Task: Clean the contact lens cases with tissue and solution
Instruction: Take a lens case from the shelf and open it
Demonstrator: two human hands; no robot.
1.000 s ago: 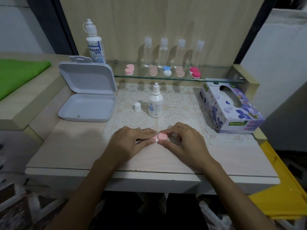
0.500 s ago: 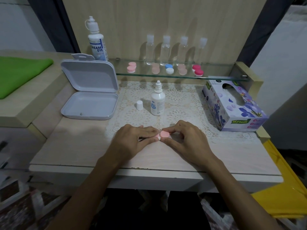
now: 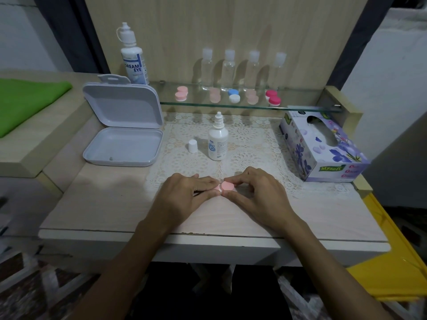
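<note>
Resting flat at the front of the worktop (image 3: pixel 97 204), the pink contact lens case (image 3: pixel 225 186) shows 2 round lids side by side, matte and pale. Left hand (image 3: pixel 184 195) pinches the left lid, which is mostly hidden under its fingertips; right hand (image 3: pixel 256 192) pinches the right lid between thumb and forefinger. Just behind, on a white lace mat (image 3: pixel 254 144), an uncapped dropper bottle (image 3: pixel 218 139) stands upright, its cap (image 3: pixel 192 146) beside it; label too small to read. Tissue box (image 3: pixel 323 148) at right reads "Mysoft". Open grey box (image 3: pixel 122 132) at left. Tall bottle (image 3: pixel 133 58) reads "DREAM EYE". Glass shelf (image 3: pixel 300 108) carries 5 more cases and 4 clear bottles. Pale wood-grain surface, wooden back panel.
</note>
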